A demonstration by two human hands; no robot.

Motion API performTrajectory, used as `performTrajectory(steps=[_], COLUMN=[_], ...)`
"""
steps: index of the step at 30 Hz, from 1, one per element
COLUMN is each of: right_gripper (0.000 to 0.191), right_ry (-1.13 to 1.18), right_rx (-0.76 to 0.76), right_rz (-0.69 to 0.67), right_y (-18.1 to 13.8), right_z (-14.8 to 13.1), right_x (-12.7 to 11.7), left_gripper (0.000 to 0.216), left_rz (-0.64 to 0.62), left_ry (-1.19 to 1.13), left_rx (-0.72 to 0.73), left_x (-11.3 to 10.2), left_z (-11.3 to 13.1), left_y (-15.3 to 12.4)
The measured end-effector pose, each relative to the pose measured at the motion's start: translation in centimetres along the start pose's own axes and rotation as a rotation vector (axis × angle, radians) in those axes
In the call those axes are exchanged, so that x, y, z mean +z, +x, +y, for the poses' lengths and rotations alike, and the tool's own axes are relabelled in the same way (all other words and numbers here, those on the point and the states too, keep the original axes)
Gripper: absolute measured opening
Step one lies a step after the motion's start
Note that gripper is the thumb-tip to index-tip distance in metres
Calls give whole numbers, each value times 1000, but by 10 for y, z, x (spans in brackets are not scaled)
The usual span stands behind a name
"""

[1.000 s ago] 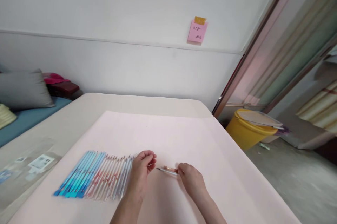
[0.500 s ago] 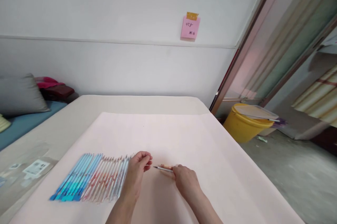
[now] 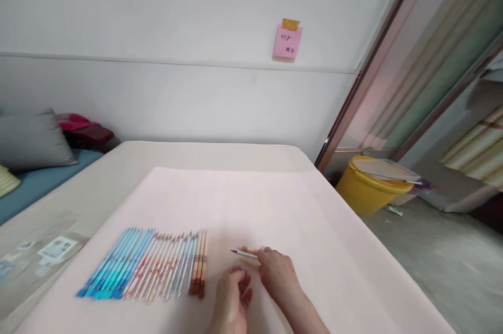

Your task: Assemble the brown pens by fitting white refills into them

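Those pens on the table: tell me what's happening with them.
A person sits at a table covered by a pale pink sheet. A row of pens, blue ones at the left and orange ones at the right, lies side by side. The right hand rests on a loose pen to the right of the row. The left hand hovers nearby, holding nothing that shows.

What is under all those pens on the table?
The row of pens lies on a big pale pink sheet. The sheet covers most of the beige table. Whatever lies under the sheet is hidden. The right hand also rests on it, touching a loose pen.
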State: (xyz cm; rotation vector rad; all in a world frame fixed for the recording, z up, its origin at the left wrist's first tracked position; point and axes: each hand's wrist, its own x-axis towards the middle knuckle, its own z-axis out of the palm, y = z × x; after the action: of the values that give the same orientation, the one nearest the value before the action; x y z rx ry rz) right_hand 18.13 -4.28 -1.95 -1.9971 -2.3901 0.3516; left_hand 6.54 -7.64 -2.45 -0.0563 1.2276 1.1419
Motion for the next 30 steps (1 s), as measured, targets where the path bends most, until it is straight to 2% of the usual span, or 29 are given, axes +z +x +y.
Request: performTrajectory(steps=[5,8,10,13,20,24,30], right_gripper=[52,35,22,21,22,27,35], right_ry=[61,108,133,169,76,39,1], right_rx=[-54,-68,-75,-83,72,36,-10], right_rz=[-17,-16,-23,-21,28,20,27], right_y=[-2,-4,-6,-6,4,5,3], right_z=[-4,-10,-15,-16,3,-1,-7], right_x=[-2,-5,-8,-14,-11,1,9], left_gripper=[19,21,20,18,16,13,7], left_rz=[-7,-40,-112,-173,-120,-121,-129], left_ry=[19,54,74,42,-17,-22,-70], left_rx=[-46,-65,-84,-67,78,107,132], left_x=[2,0,-1,-3,1,-3,-9], left_z=[-4,0,0,4,46,68,86], left_y=[-2,1,3,7,12,19,27])
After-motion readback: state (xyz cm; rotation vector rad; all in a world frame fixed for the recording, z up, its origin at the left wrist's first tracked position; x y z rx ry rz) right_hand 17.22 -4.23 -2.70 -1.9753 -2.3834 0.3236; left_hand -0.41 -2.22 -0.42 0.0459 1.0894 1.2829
